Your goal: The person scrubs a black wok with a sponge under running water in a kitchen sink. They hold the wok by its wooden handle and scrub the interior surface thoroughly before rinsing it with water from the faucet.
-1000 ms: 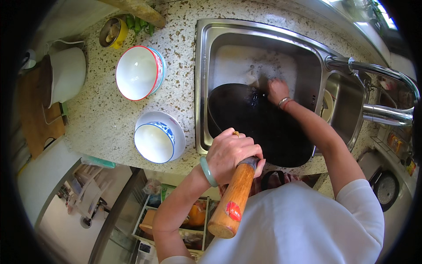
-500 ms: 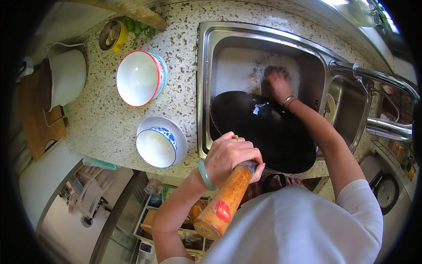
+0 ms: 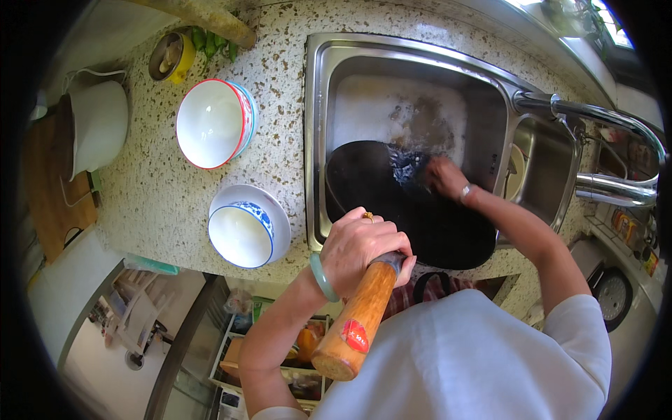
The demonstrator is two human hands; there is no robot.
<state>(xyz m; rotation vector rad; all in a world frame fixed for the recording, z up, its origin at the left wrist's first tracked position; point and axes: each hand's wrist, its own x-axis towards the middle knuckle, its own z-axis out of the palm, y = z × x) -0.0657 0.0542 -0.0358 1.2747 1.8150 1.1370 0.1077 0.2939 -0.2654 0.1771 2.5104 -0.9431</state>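
Observation:
A large black wok (image 3: 371, 203) leans in the left basin of the steel sink (image 3: 316, 140), its near side over the front rim. My left hand (image 3: 364, 252) is closed round the base of its wooden handle (image 3: 353, 322), which points toward me. Inside the wok, my right hand (image 3: 446, 178) is against the black surface, fingers curled. Whatever the fingers press is dark and blurred, with a bluish-white wet sheen beside it, so I cannot make it out. Cloudy, sudsy water (image 3: 364, 105) lies in the basin behind the wok.
A red-rimmed bowl (image 3: 210, 126) and a blue-patterned bowl (image 3: 241, 234) stand on the speckled counter, left of the sink. Behind them are a yellow pot (image 3: 180, 59) and green peppers (image 3: 210, 42). A chrome faucet (image 3: 609, 115) arches over the small right basin.
My right hand has come out of the sudsy water at the back of the basin and moved nearer, into the wok. My left hand keeps its grip on the handle.

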